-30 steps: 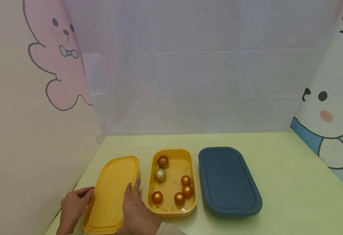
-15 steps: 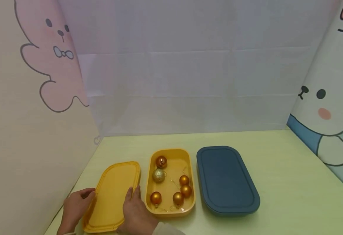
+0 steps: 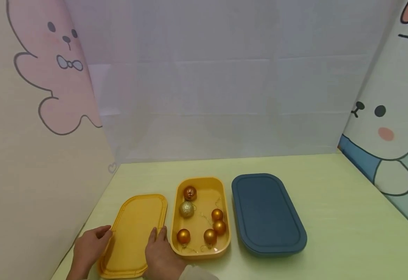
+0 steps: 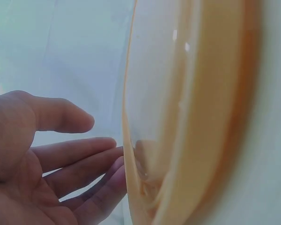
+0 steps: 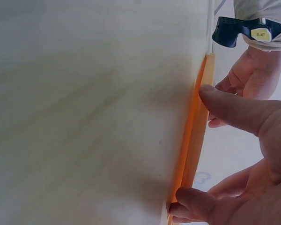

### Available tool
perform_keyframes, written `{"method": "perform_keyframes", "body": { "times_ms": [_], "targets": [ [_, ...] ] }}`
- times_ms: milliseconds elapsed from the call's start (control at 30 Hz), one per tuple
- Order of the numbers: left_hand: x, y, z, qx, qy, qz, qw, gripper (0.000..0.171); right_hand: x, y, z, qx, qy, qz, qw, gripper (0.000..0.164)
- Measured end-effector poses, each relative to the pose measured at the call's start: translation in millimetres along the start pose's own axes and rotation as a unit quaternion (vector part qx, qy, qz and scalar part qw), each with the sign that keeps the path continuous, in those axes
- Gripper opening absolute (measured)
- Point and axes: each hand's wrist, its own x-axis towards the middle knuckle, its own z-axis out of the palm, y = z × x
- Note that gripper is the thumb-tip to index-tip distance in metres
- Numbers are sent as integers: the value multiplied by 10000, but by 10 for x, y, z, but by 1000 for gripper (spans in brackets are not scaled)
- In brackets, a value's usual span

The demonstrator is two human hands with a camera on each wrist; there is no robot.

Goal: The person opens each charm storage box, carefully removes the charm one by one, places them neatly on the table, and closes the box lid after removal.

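A yellow lid (image 3: 137, 229) with a raised rim lies on the table at the left of the head view. My left hand (image 3: 91, 245) is at its left edge; in the left wrist view the fingers (image 4: 82, 164) reach the lid's edge, with the thumb apart from them. My right hand (image 3: 163, 252) touches the lid's right edge, thumb and fingertips spread along it in the right wrist view. Just right of that hand stands a yellow box (image 3: 200, 253), uncovered, holding several orange-gold baubles (image 3: 183, 236) and a glittery pale gold bauble (image 3: 187, 209).
A dark blue box with its lid on (image 3: 268, 214) stands right of the yellow box. Pale green tabletop (image 3: 347, 217) extends to the right. A wall with a pink cartoon figure (image 3: 60, 77) borders the left side, and a white backdrop (image 3: 204, 89) the rear.
The lid's far end has come down and nearer, and the lid now looks flatter on the table. Both hands stay at its edges. The head view has shifted slightly.
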Motion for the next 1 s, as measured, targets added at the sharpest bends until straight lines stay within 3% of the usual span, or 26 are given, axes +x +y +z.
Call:
{"method": "perform_keyframes", "body": {
  "times_ms": [133, 367, 500, 667, 733, 833, 900, 1000],
  "targets": [
    [-6, -1, -16, 48, -32, 15, 10000, 46, 1, -10, 24, -202, 29, 79, 9998, 102],
    [2, -12, -1, 65, 53, 29, 10000, 47, 1, -23, 39, -34, 43, 93, 9999, 85],
    [3, -14, 10, 94, 67, 58, 9999, 47, -4, -27, 59, -128, 80, 81, 9999, 89],
    [2, -2, 34, 78, 58, 139, 9999, 50, -40, -79, 100, 413, 175, 462, 9979, 83],
    [-1, 4, 36, 79, 106, 118, 9998, 52, -63, -94, 77, 410, 142, 385, 9983, 81],
    [-11, 16, 33, 96, 270, 104, 9995, 55, -110, -85, -10, -115, 119, -163, 9997, 83],
    [-26, 53, 32, 33, 455, 72, 9989, 56, -143, -73, -88, -467, 284, -516, 9972, 68],
    [-69, 120, 36, -283, 769, 92, 9966, 55, -199, -51, -199, -556, 550, -818, 9936, 38]
  ]
}}
